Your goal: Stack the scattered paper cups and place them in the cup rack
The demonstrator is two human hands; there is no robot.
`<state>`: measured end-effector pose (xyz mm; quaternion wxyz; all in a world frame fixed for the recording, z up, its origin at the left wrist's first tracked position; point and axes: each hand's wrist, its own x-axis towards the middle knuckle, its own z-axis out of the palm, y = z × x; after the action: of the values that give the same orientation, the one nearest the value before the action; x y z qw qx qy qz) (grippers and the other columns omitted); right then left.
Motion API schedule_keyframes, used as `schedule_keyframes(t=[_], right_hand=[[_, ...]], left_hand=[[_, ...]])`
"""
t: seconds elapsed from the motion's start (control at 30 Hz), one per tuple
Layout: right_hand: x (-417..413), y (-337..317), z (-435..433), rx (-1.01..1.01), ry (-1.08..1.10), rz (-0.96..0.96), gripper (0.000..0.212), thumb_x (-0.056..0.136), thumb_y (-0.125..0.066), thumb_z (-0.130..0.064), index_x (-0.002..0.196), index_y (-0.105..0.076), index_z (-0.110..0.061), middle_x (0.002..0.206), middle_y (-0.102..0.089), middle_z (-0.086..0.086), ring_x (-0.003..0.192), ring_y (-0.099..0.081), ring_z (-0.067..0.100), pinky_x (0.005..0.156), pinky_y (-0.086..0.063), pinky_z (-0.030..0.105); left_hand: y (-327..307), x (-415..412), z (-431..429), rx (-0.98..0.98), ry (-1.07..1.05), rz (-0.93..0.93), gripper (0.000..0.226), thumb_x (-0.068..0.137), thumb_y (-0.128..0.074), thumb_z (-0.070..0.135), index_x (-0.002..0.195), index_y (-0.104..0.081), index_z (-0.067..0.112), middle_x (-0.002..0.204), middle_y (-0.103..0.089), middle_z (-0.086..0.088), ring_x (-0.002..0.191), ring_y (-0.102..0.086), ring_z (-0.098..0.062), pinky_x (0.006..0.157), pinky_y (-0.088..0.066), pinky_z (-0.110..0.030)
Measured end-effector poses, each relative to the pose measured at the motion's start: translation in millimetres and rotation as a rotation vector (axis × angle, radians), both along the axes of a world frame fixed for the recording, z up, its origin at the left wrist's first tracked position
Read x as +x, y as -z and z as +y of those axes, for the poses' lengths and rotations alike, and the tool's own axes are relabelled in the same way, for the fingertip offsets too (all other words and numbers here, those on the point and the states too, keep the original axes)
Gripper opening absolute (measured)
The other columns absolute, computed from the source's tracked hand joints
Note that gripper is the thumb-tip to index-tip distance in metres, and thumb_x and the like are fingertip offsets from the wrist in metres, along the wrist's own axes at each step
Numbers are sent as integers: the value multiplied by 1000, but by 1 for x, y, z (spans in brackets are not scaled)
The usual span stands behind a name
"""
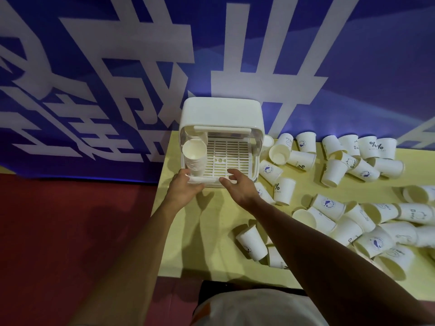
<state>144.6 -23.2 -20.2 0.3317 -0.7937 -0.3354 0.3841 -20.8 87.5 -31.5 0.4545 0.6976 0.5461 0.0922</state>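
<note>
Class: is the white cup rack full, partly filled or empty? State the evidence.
Partly filled. One stack of cups sits at the left inside the cup rack; the rest of its slatted tray is bare.

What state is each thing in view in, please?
Rack: front open, flap raised.
Stack: inside rack, left side.
Loose cups: scattered on table, unstacked, many on their sides.
Left hand: grips rack's front edge.
Right hand: open, empty, by rack's front.
</note>
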Motion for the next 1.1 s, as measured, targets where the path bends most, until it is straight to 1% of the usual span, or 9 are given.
schedule_keyframes(t=[0.07,0.2,0.3,0.37,0.5,0.73,0.87,1.0,1.1], right_hand=[[7,-1,-16,-8,-5,-8,60,93,-58,-52,144,-46,-23,138,-57,7,123,-55,22,95,-37,26],[33,-6,-53,0,-8,-12,57,91,-59,-50,141,-48,-24,134,-58,6,120,-57,21,97,-47,33],[64,-8,-87,2,5,-6,55,91,-61,-46,139,-50,-23,130,-60,4,112,-60,18,87,-43,26],[87,-8,-113,-15,15,3,59,90,-63,-47,141,-49,-21,133,-59,6,115,-59,20,90,-42,26],[135,-10,-168,-35,20,-6,59,90,-65,-45,141,-49,-19,132,-59,7,118,-56,21,91,-40,26],[208,-12,-250,-63,96,-14,54,88,-67,-40,135,-52,-18,130,-60,7,118,-56,22,95,-43,30],[242,-7,-272,-84,153,-13,55,89,-67,-38,137,-52,-15,131,-60,11,118,-57,25,92,-44,29],[265,-2,-283,-116,193,-34,56,89,-69,-38,137,-52,-15,129,-60,11,114,-59,26,88,-44,28],[278,3,-286,-164,238,-62,55,86,-70,-34,135,-54,-16,127,-62,7,108,-60,20,80,-38,23]], left_hand=[[-1,5,-14,-16,8,-4,66,80,-80,32,135,-49,14,127,-56,-6,112,-59,-23,94,-49,-36],[-4,28,-43,-45,27,-12,60,80,-80,39,129,-52,18,122,-60,-2,109,-60,-19,86,-47,-30],[-8,60,-72,-47,34,-6,54,78,-81,41,121,-54,21,117,-61,0,106,-60,-19,84,-47,-30],[-10,85,-96,-48,39,4,54,78,-81,40,120,-56,21,117,-61,-1,105,-61,-19,86,-50,-32],[-11,133,-151,-41,90,6,51,78,-81,39,119,-57,22,115,-60,2,103,-61,-15,73,-44,-22],[-16,210,-222,-88,162,13,57,79,-80,41,126,-56,22,117,-59,1,100,-59,-10,66,-41,-14],[-14,251,-239,-32,251,73,56,81,-79,37,128,-56,18,122,-60,-4,102,-60,-18,81,-45,-27],[-9,284,-238,-15,375,145,60,82,-77,37,133,-53,15,128,-59,-4,110,-60,-20,91,-45,-29],[-2,305,-232,-16,452,163,60,81,-79,33,133,-54,14,130,-57,-6,115,-58,-21,95,-46,-30]])
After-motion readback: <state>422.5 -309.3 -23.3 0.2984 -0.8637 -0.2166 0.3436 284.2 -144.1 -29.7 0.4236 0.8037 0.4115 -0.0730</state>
